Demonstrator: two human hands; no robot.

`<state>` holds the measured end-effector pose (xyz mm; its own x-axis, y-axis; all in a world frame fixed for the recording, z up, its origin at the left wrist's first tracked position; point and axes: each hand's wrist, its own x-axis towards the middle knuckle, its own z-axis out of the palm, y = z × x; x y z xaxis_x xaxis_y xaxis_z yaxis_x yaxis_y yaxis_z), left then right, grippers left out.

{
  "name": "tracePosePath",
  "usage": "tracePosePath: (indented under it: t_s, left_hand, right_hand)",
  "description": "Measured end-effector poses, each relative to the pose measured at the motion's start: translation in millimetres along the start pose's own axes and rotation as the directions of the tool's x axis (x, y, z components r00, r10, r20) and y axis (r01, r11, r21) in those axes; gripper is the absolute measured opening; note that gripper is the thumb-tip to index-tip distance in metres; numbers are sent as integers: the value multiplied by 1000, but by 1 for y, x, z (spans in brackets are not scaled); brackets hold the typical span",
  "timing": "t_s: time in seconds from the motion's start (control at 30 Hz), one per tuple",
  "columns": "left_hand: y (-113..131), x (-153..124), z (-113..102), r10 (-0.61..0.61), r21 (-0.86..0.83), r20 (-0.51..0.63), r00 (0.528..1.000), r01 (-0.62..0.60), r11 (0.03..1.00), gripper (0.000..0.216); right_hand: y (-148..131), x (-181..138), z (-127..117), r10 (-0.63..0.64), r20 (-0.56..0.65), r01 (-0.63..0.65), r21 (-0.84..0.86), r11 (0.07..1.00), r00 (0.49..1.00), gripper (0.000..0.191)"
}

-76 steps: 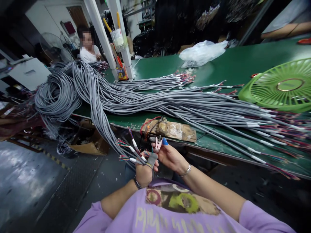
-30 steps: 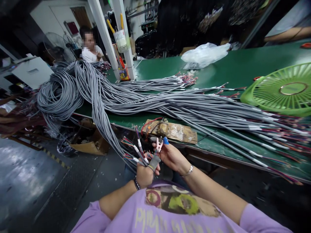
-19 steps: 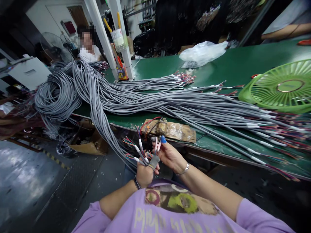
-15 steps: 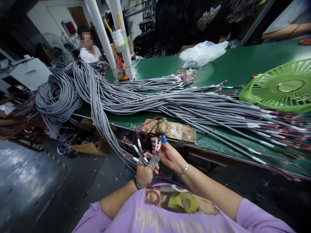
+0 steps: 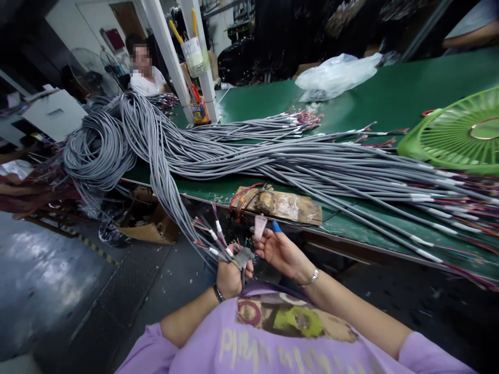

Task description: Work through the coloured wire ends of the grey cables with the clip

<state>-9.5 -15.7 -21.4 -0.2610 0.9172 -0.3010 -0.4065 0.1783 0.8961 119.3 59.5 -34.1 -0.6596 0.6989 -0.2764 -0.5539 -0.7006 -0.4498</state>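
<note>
1. The left hand point(image 5: 229, 278), low in front of the lilac printed shirt point(image 5: 202, 332), is closed around several thin, round grey cables point(image 5: 174, 202); a grey wrap point(image 5: 242, 257) sits across its top, perhaps on the thumb
2. The right hand point(image 5: 284, 254), with a blue cover point(image 5: 276, 226) on one fingertip, pinches a small pale pink clip point(image 5: 260, 228); whether the clip's mouth is open is too blurred to tell
3. The held cable ends lie to the left of the right hand and slightly lower than the clip, with the left hand nearer to them
4. Their white-sleeved tips point(image 5: 218, 227) fan up and leftward, long axes pointing away from the clip; some fine coloured wires point(image 5: 246, 243) stick up between the hands, near the right fingers but apparently apart from the clip
5. Just beyond the right hand, a worn brown board point(image 5: 296, 206) rests at the near edge of the green table point(image 5: 393, 78)
</note>
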Motion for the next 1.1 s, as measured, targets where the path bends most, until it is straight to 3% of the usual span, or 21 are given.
tracePosePath:
  t_s: [0.13, 0.27, 0.47, 0.6, 0.73, 0.9, 1.0, 1.1]
  left_hand:
    - [-1, 7, 3, -8, -71, 18, 1000, 9, 997, 38]
    - [-5, 12, 1, -18, -154, 10, 1000, 19, 988, 39]
    - [0, 13, -3, -66, -212, 34, 997, 71, 975, 35]
    - [3, 5, 1, 6, -96, 34, 999, -3, 995, 34]
    - [4, -6, 5, 123, 65, 173, 977, -136, 989, 34]
    - [4, -12, 3, 249, 320, 365, 897, -372, 871, 40]
    - [1, -12, 1, 250, 416, 449, 858, -449, 791, 41]
    - [1, -14, 2, 199, 436, 465, 863, -419, 796, 39]
  right_hand:
    - [0, -8, -9, -6, -73, -2, -113, 994, 997, 32]
    - [-4, -19, -17, -121, -141, 78, -280, 957, 983, 35]
    - [-18, -42, -21, -380, -202, 186, -613, 768, 903, 32]
    - [-25, -58, -7, -444, -33, 230, -820, 525, 895, 27]
    - [-22, -69, 22, -341, 231, 314, -925, 213, 911, 19]
    - [-12, -73, 40, -360, 478, 440, -878, -187, 801, 10]
    - [-10, -73, 38, -381, 527, 461, -850, -256, 760, 7]
    - [-11, -72, 32, -415, 449, 418, -893, -169, 791, 9]
